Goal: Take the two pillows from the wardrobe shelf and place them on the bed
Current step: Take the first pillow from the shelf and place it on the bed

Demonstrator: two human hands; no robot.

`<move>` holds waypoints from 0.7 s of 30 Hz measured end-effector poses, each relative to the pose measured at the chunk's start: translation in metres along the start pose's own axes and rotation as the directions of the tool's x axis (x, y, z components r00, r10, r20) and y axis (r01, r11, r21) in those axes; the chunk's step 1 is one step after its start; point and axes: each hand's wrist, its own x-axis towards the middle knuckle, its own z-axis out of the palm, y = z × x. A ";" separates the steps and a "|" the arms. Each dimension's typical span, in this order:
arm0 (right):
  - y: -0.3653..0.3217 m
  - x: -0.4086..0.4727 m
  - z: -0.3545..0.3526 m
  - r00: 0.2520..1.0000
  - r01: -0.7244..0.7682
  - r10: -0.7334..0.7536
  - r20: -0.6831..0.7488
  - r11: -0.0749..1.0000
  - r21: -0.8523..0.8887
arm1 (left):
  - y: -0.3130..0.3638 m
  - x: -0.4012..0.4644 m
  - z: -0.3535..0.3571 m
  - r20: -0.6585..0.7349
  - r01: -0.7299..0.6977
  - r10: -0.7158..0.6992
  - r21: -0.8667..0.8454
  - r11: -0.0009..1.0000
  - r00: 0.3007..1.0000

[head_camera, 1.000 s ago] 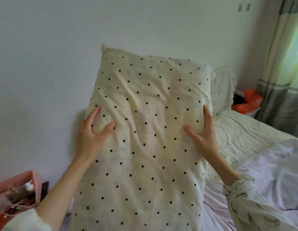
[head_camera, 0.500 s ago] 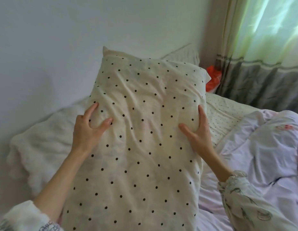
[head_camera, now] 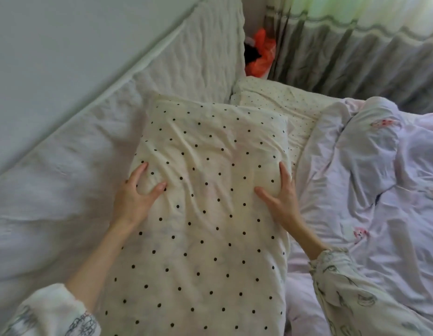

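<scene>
The left hand (head_camera: 134,198) clutches the left edge of a cream pillow (head_camera: 205,214) with black dots, thumb pinching the cloth, while the right hand (head_camera: 281,197) clasps its right edge with the thumb spread across the front. The pillow is held lengthwise over the bed (head_camera: 65,170), between a white sheet on the left and a rumpled pale lilac quilt (head_camera: 370,180) on the right. Beyond its far end lies a second, finely dotted pillow (head_camera: 278,99), with a grey curtain (head_camera: 356,52) and an orange bag (head_camera: 261,57) behind.
</scene>
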 end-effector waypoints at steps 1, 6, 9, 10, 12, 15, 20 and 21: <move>0.009 -0.002 0.007 1.000 -0.027 0.027 0.004 1.000 -0.007 | -0.013 0.004 0.008 0.030 0.017 -0.016 -0.011 1.000 0.999; 0.067 -0.013 0.049 0.987 -0.156 0.157 0.033 0.987 -0.042 | -0.079 0.015 0.060 0.175 0.152 -0.143 -0.042 0.987 0.974; 0.105 -0.017 0.071 0.963 -0.266 0.267 0.031 0.963 -0.050 | -0.106 0.028 0.084 0.251 0.173 -0.185 0.071 0.982 0.950; 0.117 -0.018 0.078 0.954 -0.296 0.298 0.032 0.954 -0.052 | -0.113 0.034 0.091 0.267 0.168 -0.190 0.102 0.980 0.945; 0.138 -0.019 0.090 0.937 -0.344 0.347 0.033 0.937 -0.061 | -0.128 0.044 0.107 0.294 0.174 -0.211 0.149 0.973 0.932; 0.167 -0.018 0.107 0.920 -0.386 0.389 0.043 0.920 -0.070 | -0.157 0.052 0.131 0.332 0.199 -0.246 0.170 0.965 0.911; 0.205 -0.011 0.119 0.853 -0.498 0.512 0.100 0.856 -0.135 | -0.191 0.066 0.162 0.417 0.199 -0.300 0.269 0.942 0.858; 0.209 -0.006 0.121 0.850 -0.508 0.520 0.082 0.851 -0.133 | -0.193 0.072 0.166 0.433 0.203 -0.313 0.283 0.938 0.845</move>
